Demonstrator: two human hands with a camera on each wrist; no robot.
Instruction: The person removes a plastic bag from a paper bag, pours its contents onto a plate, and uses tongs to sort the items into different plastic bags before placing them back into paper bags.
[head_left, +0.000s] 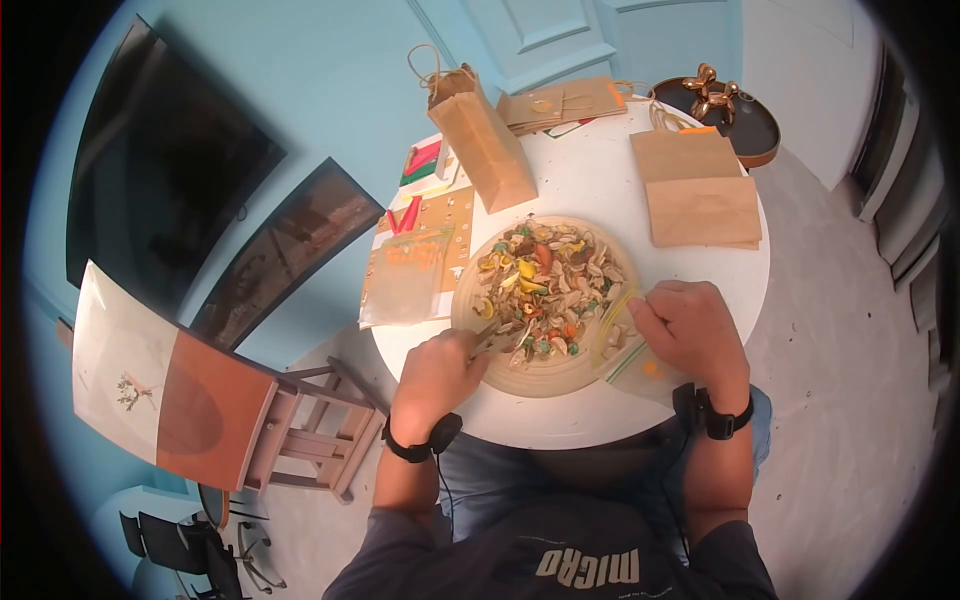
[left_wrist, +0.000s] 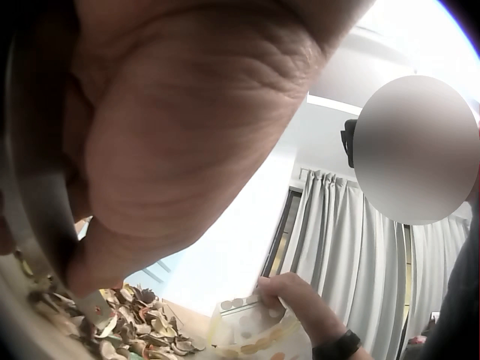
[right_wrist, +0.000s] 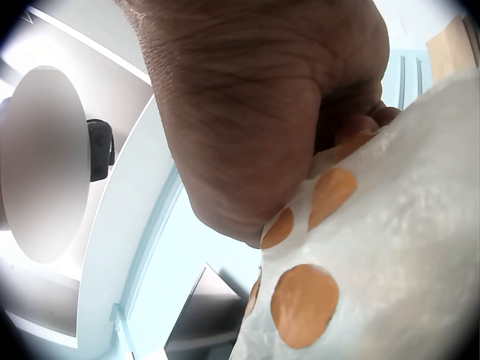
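Round white bench (head_left: 590, 175); pale-blue wall (head_left: 350, 80) beyond. Left hand (head_left: 437, 375) clamped on slim grey utensil (left_wrist: 37, 172); right hand (head_left: 697, 325) pinching translucent orange-dotted bag (right_wrist: 405, 247).

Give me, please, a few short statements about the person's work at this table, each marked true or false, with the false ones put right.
1. The right hand holds a see-through bag by the plate. True.
2. The plate is square. False: it is round.
3. The left hand grips a tool near the dried pieces. True.
4. The dried pieces are all green. False: yellow, orange and brown ones show too.
5. A tall paper bag stands on the table. True.
6. The see-through bag has blue spots. False: its spots are orange.
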